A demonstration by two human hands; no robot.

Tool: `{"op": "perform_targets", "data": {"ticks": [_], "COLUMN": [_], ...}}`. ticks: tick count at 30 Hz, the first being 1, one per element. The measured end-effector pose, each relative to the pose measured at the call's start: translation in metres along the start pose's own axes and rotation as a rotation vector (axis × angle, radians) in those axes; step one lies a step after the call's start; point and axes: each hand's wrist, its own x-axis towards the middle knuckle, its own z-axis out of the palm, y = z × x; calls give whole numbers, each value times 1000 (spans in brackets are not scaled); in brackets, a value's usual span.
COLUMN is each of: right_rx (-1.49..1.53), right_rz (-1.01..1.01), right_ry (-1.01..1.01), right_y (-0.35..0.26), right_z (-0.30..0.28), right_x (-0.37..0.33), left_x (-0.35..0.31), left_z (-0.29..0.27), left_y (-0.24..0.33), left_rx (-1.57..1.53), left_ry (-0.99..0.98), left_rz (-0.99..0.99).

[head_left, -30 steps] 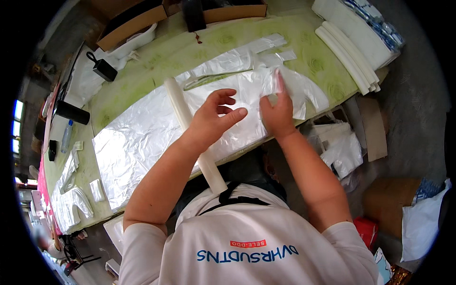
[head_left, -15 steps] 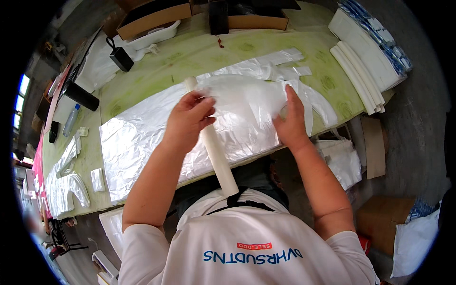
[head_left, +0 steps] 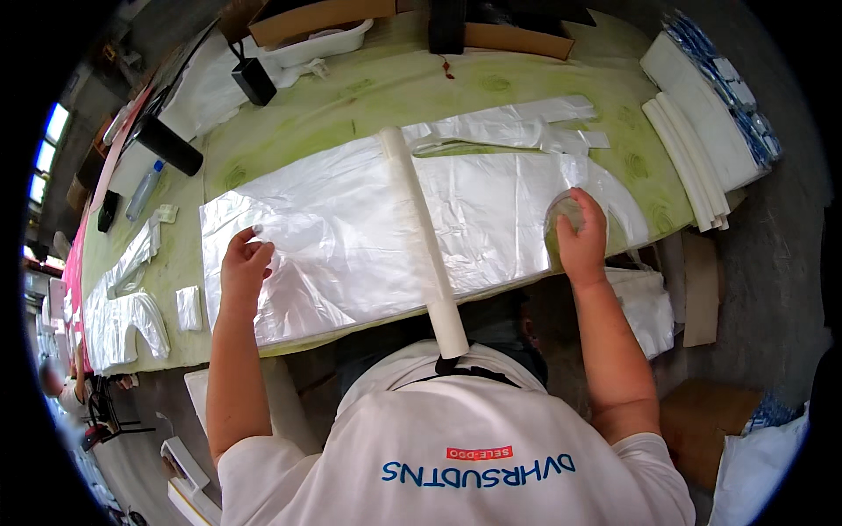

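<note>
A large white plastic bag (head_left: 491,219) lies flat across the table, with a curved cut-out at its right end. Over its middle runs a long cream tube (head_left: 448,331), its near end jutting past the table edge toward my body. Thin film seems to cover part of the tube. At the bag's left side, my left hand (head_left: 245,257) pinches the plastic, which wrinkles beside the fingers. Beside the cut-out is my right hand (head_left: 582,233), thumb and fingers apart; its lower fingers are partly hidden.
Folded white plastic (head_left: 127,329) and a small white packet (head_left: 189,309) lie at the left. Behind them are a bottle (head_left: 145,191), a black cylinder (head_left: 168,145) and a black box-shaped thing with a loop (head_left: 253,81). Cream rolls (head_left: 686,162) lie at the right, cardboard boxes (head_left: 517,39) at the back.
My left hand has swept left from beside the tube to the bag's left side, drawing film with it. My right hand has lowered slightly. The view has shifted a little.
</note>
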Motion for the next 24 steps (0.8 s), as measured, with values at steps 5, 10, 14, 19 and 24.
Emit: {"op": "perform_targets", "data": {"ticks": [5, 10, 14, 19, 24], "right_rx": [48, 3, 96, 364, 473], "right_rz": [-13, -119, -273, -313, -384], "right_ry": [43, 11, -182, -413, -611], "right_y": [-6, -58, -117, -155, -170], "right_z": [-5, -15, -5, 13, 33], "right_x": [-2, -28, -52, -64, -59], "left_x": [14, -10, -51, -66, -63], "left_z": [0, 59, 124, 141, 140], "left_y": [-21, -6, 2, -4, -9], "left_rx": [480, 524, 409, 837, 885], "left_ry": [105, 211, -196, -246, -271], "left_rz": [265, 913, 894, 832, 772]}}
